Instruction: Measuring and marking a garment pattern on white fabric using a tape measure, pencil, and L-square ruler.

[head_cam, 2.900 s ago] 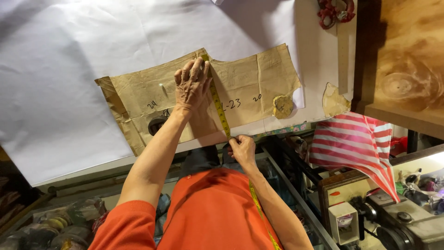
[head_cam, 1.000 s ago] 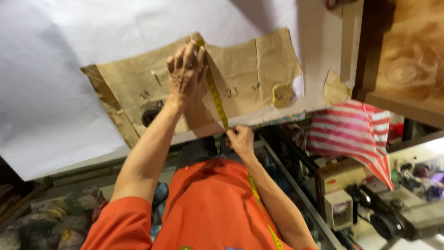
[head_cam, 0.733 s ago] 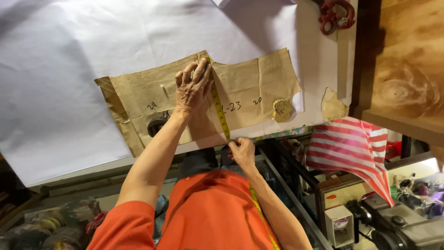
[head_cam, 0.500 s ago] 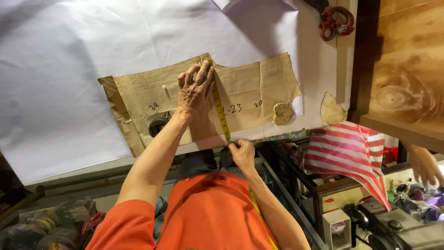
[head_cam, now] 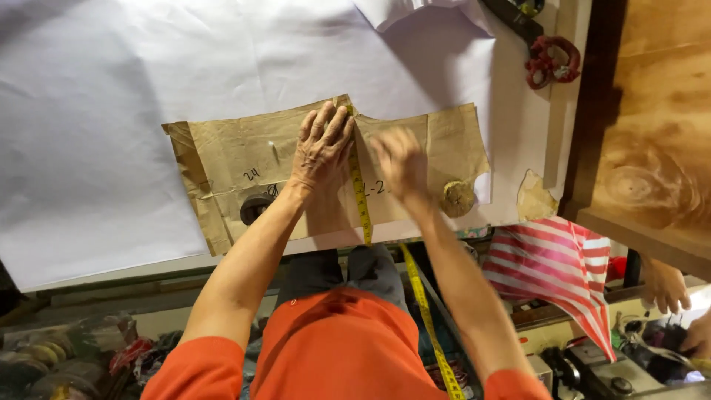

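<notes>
From the head camera, the person looks down at a brown paper pattern (head_cam: 244, 159) lying flat on white cloth (head_cam: 111, 96) that covers the surface (head_cam: 518, 126).

The left hand (head_cam: 322, 144) is open and flat, fingers close together, pressing down on the top of a yellow tape measure (head_cam: 361, 196). The tape runs straight down across the pattern, over the near edge of the surface, and hangs down past the person's orange shirt (head_cam: 333, 348).

The right hand (head_cam: 400, 159) is blurry. It is over the pattern, just beside the tape. I cannot tell if it is open or closed. A moment ago this hand pinched the tape low down at the near edge. Now it has let go there and come up. So the tape is held only at the top, and that measuring looks done.

A round dark weight (head_cam: 255, 207) and a tan lump (head_cam: 458, 198) sit on the pattern. Red and white striped cloth (head_cam: 555, 259) hangs at the right. Another person's hand (head_cam: 666, 285) shows at the far right.
</notes>
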